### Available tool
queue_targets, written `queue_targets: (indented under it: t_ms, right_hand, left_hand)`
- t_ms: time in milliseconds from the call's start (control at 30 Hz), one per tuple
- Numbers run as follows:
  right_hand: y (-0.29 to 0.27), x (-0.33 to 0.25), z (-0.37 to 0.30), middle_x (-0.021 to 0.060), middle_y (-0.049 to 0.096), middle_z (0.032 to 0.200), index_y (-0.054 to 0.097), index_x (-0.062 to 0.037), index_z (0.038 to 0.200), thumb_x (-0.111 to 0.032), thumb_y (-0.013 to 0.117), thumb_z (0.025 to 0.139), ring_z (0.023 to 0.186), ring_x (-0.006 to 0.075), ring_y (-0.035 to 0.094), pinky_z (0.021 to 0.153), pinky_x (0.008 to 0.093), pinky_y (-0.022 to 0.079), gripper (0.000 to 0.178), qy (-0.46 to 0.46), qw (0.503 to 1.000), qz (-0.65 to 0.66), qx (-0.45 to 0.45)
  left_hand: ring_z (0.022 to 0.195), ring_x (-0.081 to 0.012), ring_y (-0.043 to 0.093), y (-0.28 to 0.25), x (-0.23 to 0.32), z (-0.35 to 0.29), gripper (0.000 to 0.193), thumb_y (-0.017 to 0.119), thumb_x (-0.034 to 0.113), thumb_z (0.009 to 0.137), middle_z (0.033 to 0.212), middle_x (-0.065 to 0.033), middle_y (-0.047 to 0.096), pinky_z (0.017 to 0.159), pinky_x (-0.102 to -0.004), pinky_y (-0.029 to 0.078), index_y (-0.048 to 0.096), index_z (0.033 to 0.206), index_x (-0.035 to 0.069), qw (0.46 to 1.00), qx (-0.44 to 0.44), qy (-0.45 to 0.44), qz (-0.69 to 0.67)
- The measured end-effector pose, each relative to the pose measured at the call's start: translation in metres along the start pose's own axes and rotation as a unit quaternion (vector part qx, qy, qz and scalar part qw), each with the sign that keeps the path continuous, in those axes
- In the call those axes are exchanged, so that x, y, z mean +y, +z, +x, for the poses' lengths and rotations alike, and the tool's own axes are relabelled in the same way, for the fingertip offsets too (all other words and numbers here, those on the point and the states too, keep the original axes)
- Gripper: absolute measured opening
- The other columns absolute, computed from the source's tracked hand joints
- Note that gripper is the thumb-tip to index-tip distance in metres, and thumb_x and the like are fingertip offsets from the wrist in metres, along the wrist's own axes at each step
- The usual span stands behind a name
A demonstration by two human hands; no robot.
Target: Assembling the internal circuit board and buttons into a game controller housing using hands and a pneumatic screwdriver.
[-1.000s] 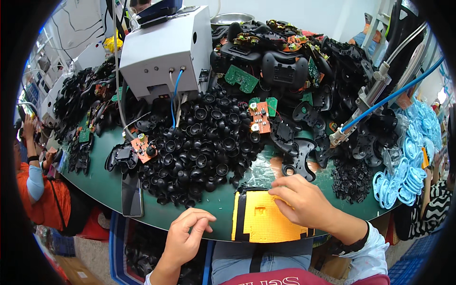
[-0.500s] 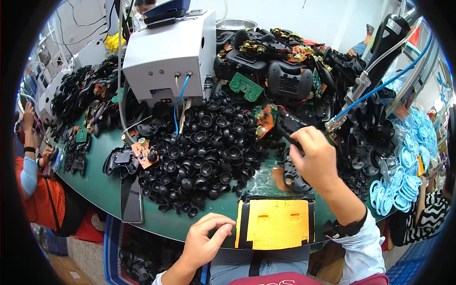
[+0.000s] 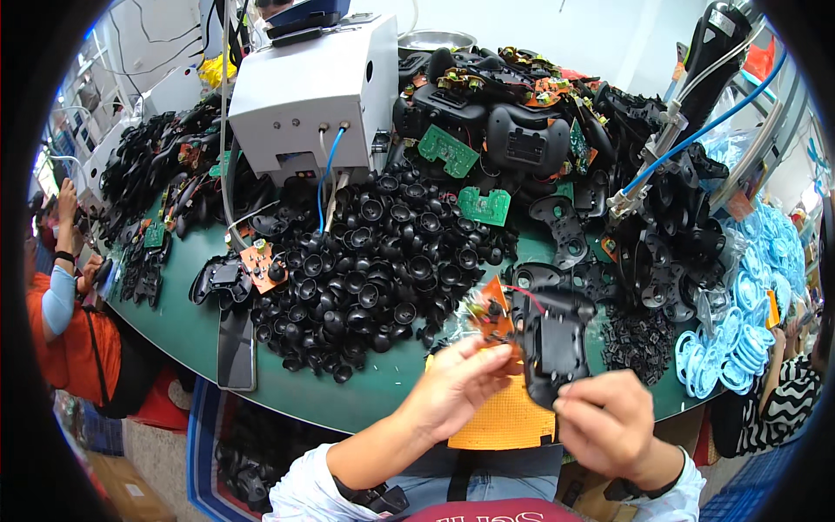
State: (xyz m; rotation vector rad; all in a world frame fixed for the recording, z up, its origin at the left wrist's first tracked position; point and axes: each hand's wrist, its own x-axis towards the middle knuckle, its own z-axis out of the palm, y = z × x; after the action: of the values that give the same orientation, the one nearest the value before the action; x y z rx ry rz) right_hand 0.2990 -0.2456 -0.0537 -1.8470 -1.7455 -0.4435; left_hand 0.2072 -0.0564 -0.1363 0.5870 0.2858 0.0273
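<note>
Over the yellow textured pad (image 3: 497, 424) I hold a black game controller half (image 3: 557, 341) with its inner side facing up. My right hand (image 3: 609, 428) pinches its lower grip. An orange circuit board (image 3: 492, 315) hangs beside the shell, joined to it by a red wire (image 3: 527, 299). My left hand (image 3: 459, 388) has its thumb and fingers closed on the board's lower edge. Just beyond lies a heap of small black thumbstick caps (image 3: 365, 252).
A grey-white machine box (image 3: 309, 96) with a blue hose stands behind the caps. Controllers (image 3: 526, 139) with circuit boards pile up at the back. A pneumatic screwdriver (image 3: 648, 178) hangs at right, near light-blue rings (image 3: 739, 335). A phone (image 3: 237, 348) lies at the left edge.
My right hand has brought the controller half from the pile toward me, over the pad. My left hand has come up from beside the pad and taken hold of the orange circuit board.
</note>
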Motion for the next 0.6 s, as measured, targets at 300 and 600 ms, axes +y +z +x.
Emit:
queue_targets:
  t_ms: [300, 600]
  right_hand:
    - [0.042, -0.026, -0.054, 0.0084, 0.067, 0.098, 0.068, -0.0026, 0.097, -0.013, 0.077, 0.075, 0.077, 0.0209, 0.065, 0.063, 0.0310, 0.054, 0.026, 0.027, 0.975, 0.145, -0.168]
    - [0.011, 0.026, 0.007, 0.0187, 0.057, 0.124, 0.066, -0.0020, 0.104, -0.012, 0.069, 0.070, 0.107, 0.0335, 0.058, 0.083, 0.0374, 0.054, 0.036, -0.015, 1.000, -0.004, -0.013]
  left_hand:
    - [0.083, -0.0073, 0.060, 0.001, 0.015, -0.021, 0.048, 0.067, 0.009, 0.080, 0.097, -0.0046, 0.065, 0.073, -0.0254, 0.051, 0.054, 0.125, -0.002, 0.891, 0.080, 0.109, 0.433]
    - [0.076, -0.0198, 0.066, 0.036, 0.027, -0.035, 0.047, 0.060, 0.007, 0.078, 0.090, -0.0139, 0.067, 0.071, -0.0313, 0.052, 0.054, 0.124, 0.000, 0.795, 0.018, 0.088, 0.600]
